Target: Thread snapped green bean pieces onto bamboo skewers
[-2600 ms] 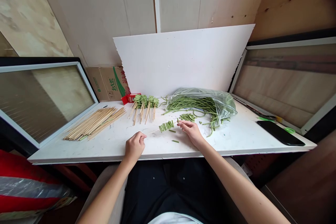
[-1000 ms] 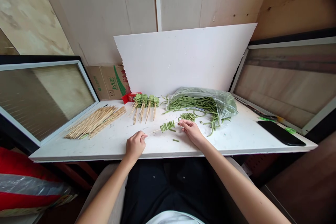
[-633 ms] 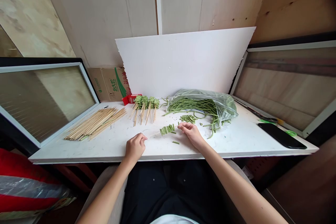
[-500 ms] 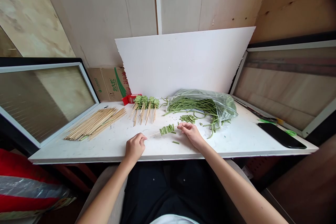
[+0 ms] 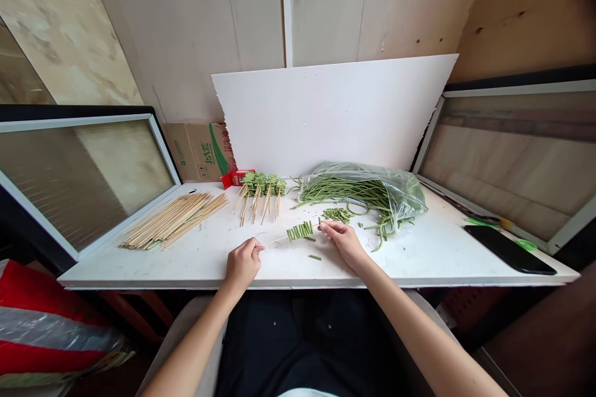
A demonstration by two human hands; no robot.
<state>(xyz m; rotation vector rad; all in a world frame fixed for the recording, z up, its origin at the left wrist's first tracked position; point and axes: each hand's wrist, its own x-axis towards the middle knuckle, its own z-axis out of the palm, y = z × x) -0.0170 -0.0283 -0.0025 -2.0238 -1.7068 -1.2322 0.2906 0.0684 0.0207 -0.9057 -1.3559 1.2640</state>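
Note:
My left hand is closed around the lower end of a thin wooden skewer. Several short green bean pieces are threaded crosswise along it, side by side. At the skewer's far end, my right hand pinches another bean piece between thumb and fingertips; whether the tip is through it I cannot tell. Loose bean pieces lie on the table just below the skewer. Beyond my right hand is a small heap of cut beans.
Bare skewers are piled at the left. Finished bean skewers lie stacked before a cardboard box. A clear plastic bag of long beans sits at the back. A black phone and scissors are at the right of the white table.
The whole view has shifted slightly, so things sit a little further right and lower. Both hands keep their hold on the skewer and the bean piece, with little visible movement.

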